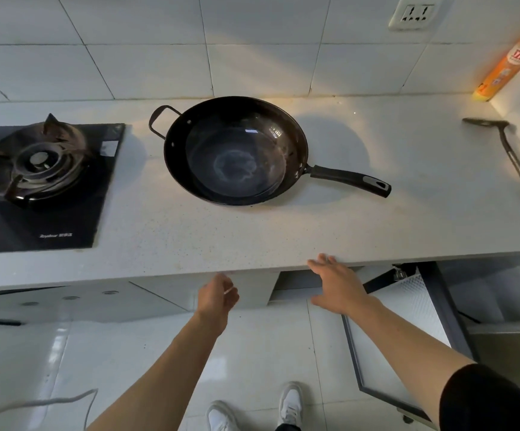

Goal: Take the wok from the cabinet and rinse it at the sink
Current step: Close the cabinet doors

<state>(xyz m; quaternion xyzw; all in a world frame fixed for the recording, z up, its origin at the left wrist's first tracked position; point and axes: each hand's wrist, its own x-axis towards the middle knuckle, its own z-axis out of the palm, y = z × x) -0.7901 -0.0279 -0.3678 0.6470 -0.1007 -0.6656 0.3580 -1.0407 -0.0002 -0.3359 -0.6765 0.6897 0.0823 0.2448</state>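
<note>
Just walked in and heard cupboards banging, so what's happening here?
A person stands at the pale stone countertop, both hands empty. The black round wok with a long handle rests on it beside the gas burner. The left hand and right hand are below the counter edge; a cabinet door hangs open.

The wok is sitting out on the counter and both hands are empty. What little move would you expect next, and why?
Probably the right hand lifts over the counter edge and takes the wok's long black handle, which points toward that side. The wok lies free on the countertop, no sink shows in view, and the cabinet door hangs open below. The left hand might shut it.
</note>
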